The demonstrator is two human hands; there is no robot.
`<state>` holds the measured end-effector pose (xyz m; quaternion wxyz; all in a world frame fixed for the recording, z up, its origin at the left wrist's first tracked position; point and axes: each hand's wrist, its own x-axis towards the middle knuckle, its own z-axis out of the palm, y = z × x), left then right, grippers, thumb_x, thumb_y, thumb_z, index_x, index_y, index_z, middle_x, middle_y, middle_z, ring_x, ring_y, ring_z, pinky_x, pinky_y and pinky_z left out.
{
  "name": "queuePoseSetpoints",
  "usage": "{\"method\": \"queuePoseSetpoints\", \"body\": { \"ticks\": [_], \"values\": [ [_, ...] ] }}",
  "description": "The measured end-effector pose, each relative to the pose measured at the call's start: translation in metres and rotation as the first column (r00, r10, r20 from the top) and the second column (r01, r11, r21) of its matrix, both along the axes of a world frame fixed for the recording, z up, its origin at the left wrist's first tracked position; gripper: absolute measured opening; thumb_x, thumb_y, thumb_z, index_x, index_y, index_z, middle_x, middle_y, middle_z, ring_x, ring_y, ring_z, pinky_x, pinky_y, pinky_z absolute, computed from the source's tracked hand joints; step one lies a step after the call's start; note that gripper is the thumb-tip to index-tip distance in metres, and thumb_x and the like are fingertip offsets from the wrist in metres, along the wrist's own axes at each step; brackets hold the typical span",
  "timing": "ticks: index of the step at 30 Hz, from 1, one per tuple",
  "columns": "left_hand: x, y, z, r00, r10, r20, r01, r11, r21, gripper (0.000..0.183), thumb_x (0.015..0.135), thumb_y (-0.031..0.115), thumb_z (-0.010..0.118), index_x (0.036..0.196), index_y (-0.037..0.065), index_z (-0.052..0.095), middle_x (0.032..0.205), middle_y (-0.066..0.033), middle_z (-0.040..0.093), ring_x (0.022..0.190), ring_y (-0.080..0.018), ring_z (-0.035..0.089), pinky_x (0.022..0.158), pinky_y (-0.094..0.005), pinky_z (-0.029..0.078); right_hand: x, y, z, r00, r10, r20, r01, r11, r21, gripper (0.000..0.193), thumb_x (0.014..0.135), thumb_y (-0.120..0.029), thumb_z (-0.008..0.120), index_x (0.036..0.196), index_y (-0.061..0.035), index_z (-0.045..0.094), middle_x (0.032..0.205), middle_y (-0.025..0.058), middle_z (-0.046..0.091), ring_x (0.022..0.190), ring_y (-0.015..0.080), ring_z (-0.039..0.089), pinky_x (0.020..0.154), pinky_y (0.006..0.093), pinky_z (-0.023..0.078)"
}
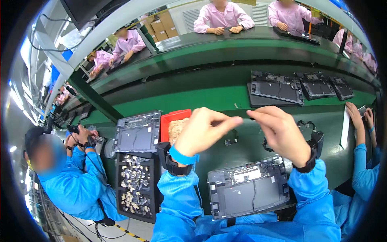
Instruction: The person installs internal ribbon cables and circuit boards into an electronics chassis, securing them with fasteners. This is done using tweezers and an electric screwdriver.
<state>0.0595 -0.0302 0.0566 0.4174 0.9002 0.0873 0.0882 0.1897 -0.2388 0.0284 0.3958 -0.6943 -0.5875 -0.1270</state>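
Holding the left hand (205, 131) up over the bench (225, 158), partly hiding the red bin (164, 128), fingertips drawn together; facing it with the right hand (283, 134), fingers half curled. Can't tell about a grip in either! And there, nearer, between both forearms: the opened laptop (238, 197), lying at the bench's near edge.
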Motion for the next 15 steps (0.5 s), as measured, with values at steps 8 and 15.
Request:
{"method": "queuePoseSetpoints", "body": {
  "ticks": [8,15],
  "values": [
    [0.006,-0.016,-0.016,0.945,-0.135,0.297,0.188,0.969,-0.158,0.031,0.103,0.021,0.064,0.088,-0.004,0.075,0.066,-0.0116,0.067,0.059,-0.0130,0.061,0.056,-0.0326,0.046,-0.006,0.006,0.007,0.996,0.086,0.015,-0.087,0.994,0.062,0.037,0.088,-0.001,0.074,0.125,0.0000,0.071,0.111,0.0146,0.072,0.096,0.0298,0.068,0.083,0.0385,0.057],
    [0.002,-0.032,-0.009,0.920,-0.320,0.226,0.360,0.919,-0.160,0.028,0.104,0.020,0.064,0.096,-0.003,0.077,0.083,-0.0111,0.076,0.078,-0.0144,0.071,0.073,-0.0313,0.056,-0.004,-0.001,0.000,0.752,0.296,-0.589,-0.180,0.952,0.248,0.027,0.095,-0.007,0.075,0.120,0.0008,0.075,0.107,0.0137,0.076,0.093,0.0169,0.069,0.086,0.0327,0.055]
  ]
}}
